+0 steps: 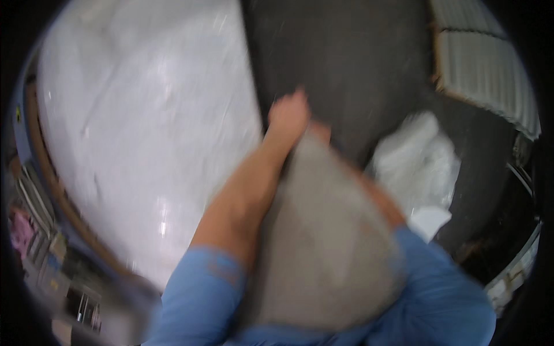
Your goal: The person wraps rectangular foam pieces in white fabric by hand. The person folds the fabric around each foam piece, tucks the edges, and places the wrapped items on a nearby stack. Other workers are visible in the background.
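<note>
A greyish-beige cloth [329,230] stretches from my body to a narrow tip out in front, where both hands meet. My left hand [288,115] is closed at that tip, on its left side, and motion blurs its fingers. Just behind it, my right hand [321,131] is closed at the cloth's edge, partly covered by the cloth. The right forearm is also largely hidden by the fabric. Both arms reach forward close together, in light blue sleeves.
To the left lies a large white plastic-covered surface [144,127]. Crumpled clear plastic [418,161] rests on the dark grey floor [352,57] at the right. Stacked pale ridged sheets [485,69] stand at the far right. Assorted items crowd the lower left rim.
</note>
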Demonstrator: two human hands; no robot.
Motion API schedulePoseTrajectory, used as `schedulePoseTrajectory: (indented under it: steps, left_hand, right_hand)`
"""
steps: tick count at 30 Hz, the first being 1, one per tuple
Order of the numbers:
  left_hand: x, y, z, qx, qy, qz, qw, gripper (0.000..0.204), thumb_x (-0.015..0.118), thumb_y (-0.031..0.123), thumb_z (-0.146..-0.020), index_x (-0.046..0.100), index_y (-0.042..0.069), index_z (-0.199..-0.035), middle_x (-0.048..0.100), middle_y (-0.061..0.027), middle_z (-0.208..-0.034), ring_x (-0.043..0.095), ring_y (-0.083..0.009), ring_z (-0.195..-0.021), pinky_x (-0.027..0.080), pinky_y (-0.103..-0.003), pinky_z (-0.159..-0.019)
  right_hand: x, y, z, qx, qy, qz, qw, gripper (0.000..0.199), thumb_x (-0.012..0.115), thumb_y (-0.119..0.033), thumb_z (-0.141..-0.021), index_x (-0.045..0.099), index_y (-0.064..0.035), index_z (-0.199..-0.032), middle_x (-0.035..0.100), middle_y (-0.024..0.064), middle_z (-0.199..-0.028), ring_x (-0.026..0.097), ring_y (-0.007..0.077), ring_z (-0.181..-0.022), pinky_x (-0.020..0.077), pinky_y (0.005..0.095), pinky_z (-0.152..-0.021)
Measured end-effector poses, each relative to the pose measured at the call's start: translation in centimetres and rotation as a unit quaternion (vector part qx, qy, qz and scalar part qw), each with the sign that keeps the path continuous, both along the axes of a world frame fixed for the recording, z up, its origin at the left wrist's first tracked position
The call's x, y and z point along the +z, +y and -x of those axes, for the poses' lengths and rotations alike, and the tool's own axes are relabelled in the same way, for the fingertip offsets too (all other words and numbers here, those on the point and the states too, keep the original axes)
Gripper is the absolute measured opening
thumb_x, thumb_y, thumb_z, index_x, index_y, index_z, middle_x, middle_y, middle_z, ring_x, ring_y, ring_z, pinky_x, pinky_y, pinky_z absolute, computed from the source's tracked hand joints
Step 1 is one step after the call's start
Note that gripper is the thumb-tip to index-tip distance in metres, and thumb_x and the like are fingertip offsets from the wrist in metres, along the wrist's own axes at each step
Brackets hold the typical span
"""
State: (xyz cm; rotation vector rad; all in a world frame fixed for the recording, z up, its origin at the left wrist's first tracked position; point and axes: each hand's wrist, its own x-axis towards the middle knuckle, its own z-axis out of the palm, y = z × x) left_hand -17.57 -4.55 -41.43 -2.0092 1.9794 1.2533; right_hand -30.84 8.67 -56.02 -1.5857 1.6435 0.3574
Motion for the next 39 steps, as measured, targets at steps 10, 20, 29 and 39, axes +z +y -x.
schedulePoseTrajectory:
  steps: [10,20,29,39]
  left_hand:
    - [-0.9,-4.0,0.2,0.02,-0.073,0.002,0.997,0.023,0.056,0.027,-0.104,0.06,0.007,-0.114,0.075,-0.027,-0.09,0.074,-0.0464,-0.091,0.056,-0.06,-0.083]
    - [-0.7,-5.0,-0.1,0.032,-0.079,0.034,0.996,0.021,0.06,0.028,-0.102,0.063,0.011,-0.115,0.075,-0.0231,-0.09,0.074,-0.0458,-0.087,0.056,-0.058,-0.079]
    - [12.5,-5.1,-0.8,0.126,0.221,-0.106,0.961,0.034,0.056,0.029,-0.11,0.068,0.002,-0.127,0.073,-0.013,-0.121,0.069,-0.0263,-0.114,0.052,-0.039,-0.099]
    - [36.7,-1.0,4.0,-0.005,0.247,-0.091,0.965,0.097,0.076,0.06,-0.089,0.04,-0.004,-0.153,0.043,-0.0301,-0.156,0.047,-0.0437,-0.145,0.033,-0.055,-0.124]
  right_hand:
    - [6.4,-10.9,-2.7,-0.395,-0.023,-0.073,0.915,0.032,0.056,-0.023,-0.085,0.08,-0.0016,-0.091,0.077,0.0219,-0.108,0.073,0.0396,-0.104,0.0538,0.0472,-0.097]
    - [6.7,-11.2,-4.1,-0.469,-0.046,-0.084,0.878,0.027,0.062,-0.026,-0.082,0.077,-0.0043,-0.089,0.075,0.0238,-0.104,0.071,0.0451,-0.102,0.0548,0.0498,-0.093]
    - [11.9,-12.0,-3.6,-0.642,-0.102,-0.143,0.746,0.027,0.065,-0.027,-0.083,0.078,-0.0055,-0.092,0.075,0.022,-0.107,0.071,0.0427,-0.106,0.0554,0.0474,-0.094]
    - [10.6,-11.4,-3.8,-0.658,-0.13,-0.171,0.721,0.031,0.069,-0.035,-0.086,0.08,-0.0095,-0.101,0.076,0.0189,-0.115,0.071,0.04,-0.111,0.055,0.0467,-0.096]
